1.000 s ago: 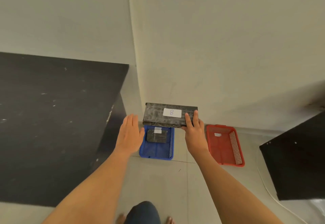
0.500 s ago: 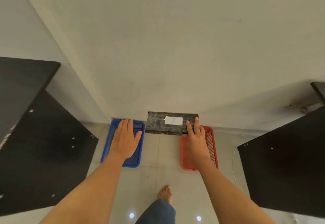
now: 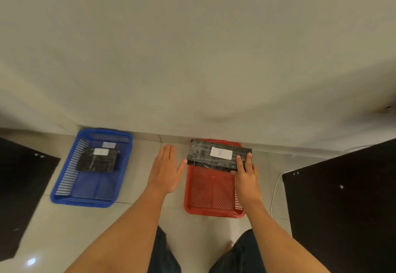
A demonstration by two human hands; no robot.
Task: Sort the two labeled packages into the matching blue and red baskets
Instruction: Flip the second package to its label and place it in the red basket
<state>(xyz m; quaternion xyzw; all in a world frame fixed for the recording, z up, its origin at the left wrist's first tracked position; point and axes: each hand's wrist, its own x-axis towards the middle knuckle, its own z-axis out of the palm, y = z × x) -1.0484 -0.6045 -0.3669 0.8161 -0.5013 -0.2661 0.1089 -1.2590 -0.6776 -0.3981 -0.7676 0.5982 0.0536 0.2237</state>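
A dark wrapped package with a white label marked "B" [image 3: 205, 157] hangs over the far end of the red basket [image 3: 211, 195], with my right hand [image 3: 246, 174] gripping its right end. My left hand [image 3: 166, 167] is flat and open just left of the package, its thumb near the package's left edge, holding nothing. A blue basket [image 3: 70, 178] sits on the floor to the left. Inside it lies another dark package with a white label [image 3: 97, 160]; its letter is too small to read.
Both baskets stand on pale floor tiles against a cream wall [image 3: 192, 58]. Dark furniture panels flank the spot on the left [image 3: 19, 187] and the right [image 3: 342, 204]. A white cable [image 3: 275, 193] runs beside the red basket. My knees show at the bottom.
The view has tilted down and closer to the floor. The "B" package moved to the right and lower, now over the red basket. My left hand came off the blue basket area toward the package.
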